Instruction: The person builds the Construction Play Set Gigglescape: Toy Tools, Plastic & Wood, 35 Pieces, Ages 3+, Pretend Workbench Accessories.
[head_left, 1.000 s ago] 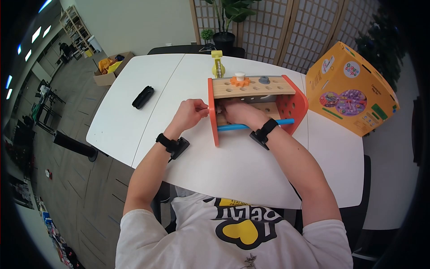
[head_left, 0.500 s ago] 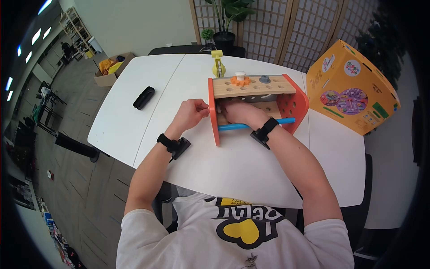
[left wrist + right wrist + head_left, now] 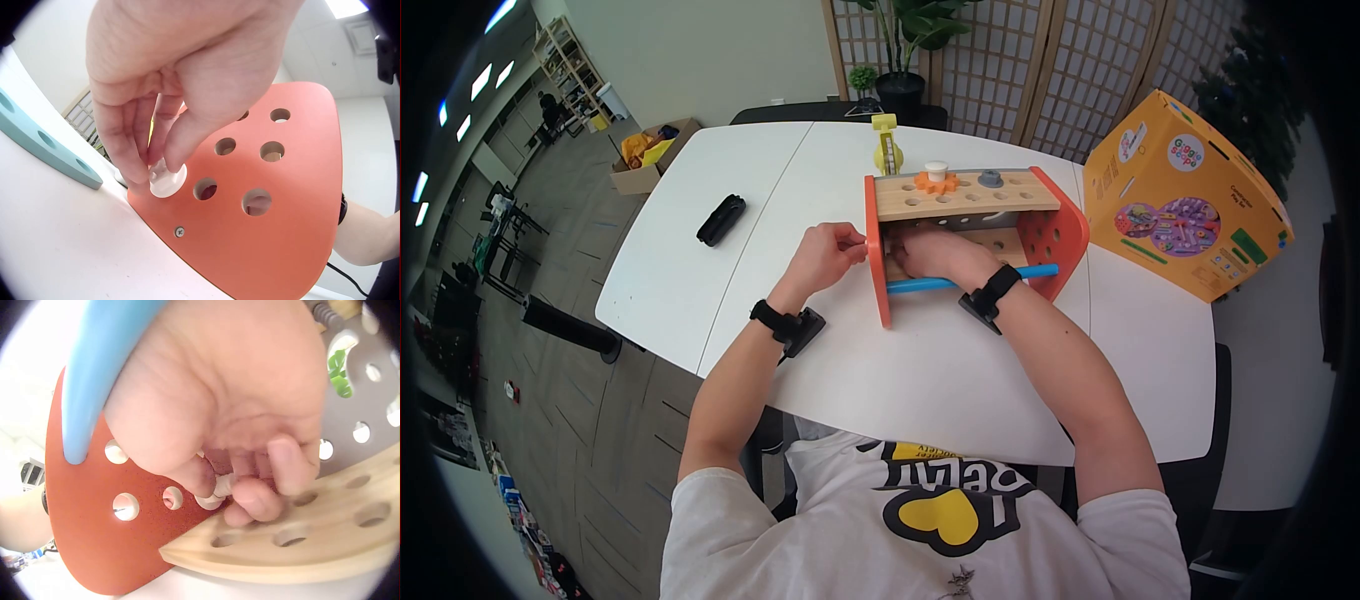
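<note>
A toy workbench has red-orange side panels (image 3: 294,206), a wooden top board (image 3: 960,195) and a blue rod (image 3: 920,284) across its front. Outside the left panel, my left hand (image 3: 825,258) pinches a white round-headed piece (image 3: 167,181) between thumb and fingers, flat against the panel. My right hand (image 3: 945,252) reaches over the rod into the workbench. Its thumb and fingertips grip a whitish threaded bolt end (image 3: 224,485) at the panel's inner face, just above the lower perforated wooden board (image 3: 325,544). The fingers partly hide the bolt.
An orange gear (image 3: 936,182) and a grey piece (image 3: 990,179) sit on the top board. Behind stands a yellow-green toy (image 3: 887,150). A yellow box (image 3: 1185,200) is at right, a black case (image 3: 722,220) at left. A teal strip with holes (image 3: 62,156) shows in the left wrist view.
Both hands keep their places at the left panel, with only slight movement of the right fingers. The workbench stays put.
</note>
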{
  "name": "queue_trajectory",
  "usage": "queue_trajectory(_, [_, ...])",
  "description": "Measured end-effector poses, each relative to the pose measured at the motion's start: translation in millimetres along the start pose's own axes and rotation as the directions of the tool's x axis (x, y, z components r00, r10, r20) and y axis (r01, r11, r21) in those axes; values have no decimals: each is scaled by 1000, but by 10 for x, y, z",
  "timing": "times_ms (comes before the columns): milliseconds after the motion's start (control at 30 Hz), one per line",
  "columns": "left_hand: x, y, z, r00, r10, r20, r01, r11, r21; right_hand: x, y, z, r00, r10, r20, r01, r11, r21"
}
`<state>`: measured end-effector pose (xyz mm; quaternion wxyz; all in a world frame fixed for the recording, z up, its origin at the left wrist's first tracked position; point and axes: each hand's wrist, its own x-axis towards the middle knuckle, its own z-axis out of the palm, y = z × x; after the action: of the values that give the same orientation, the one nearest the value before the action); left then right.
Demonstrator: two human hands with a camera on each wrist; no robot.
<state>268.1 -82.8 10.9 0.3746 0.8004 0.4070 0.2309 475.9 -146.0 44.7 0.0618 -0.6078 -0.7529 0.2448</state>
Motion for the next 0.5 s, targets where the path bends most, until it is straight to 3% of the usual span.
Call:
queue_trajectory(100, [3,-11,2,1000,-1,4,1,1000,-8,-27,-30,-5,997,44,-66,-37,994,99])
queue_trajectory(200, [8,-26,10,1000,-7,4,7,1000,-18,-19,4,17,995,-5,-97,15,994,106])
queue_trajectory(500, [3,-15,8,1000,-5,0,5,1000,-14,-45,-12,-25,999,-42,-26,44,996,71])
